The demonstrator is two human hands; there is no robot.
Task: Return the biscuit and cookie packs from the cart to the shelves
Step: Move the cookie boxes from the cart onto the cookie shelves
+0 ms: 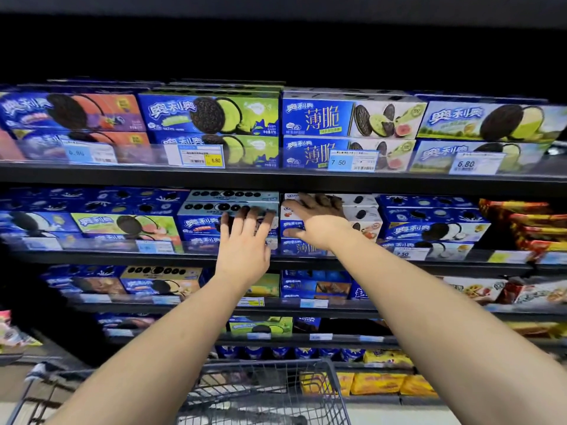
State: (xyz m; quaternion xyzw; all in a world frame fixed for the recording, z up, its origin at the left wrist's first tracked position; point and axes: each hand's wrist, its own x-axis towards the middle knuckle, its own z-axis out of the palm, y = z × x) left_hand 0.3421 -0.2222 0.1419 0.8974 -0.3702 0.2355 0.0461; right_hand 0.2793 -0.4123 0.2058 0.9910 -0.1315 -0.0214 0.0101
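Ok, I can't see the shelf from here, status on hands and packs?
Left hand flat against pale-blue cardboard biscuit box on black metal shelf. Right hand grips white-and-blue cardboard biscuit box beside it. Grey wire cart below, nothing blocking.

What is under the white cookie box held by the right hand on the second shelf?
A blue box with yellow characters lies under the white box. The right hand covers its right part, so its full front cannot be seen.
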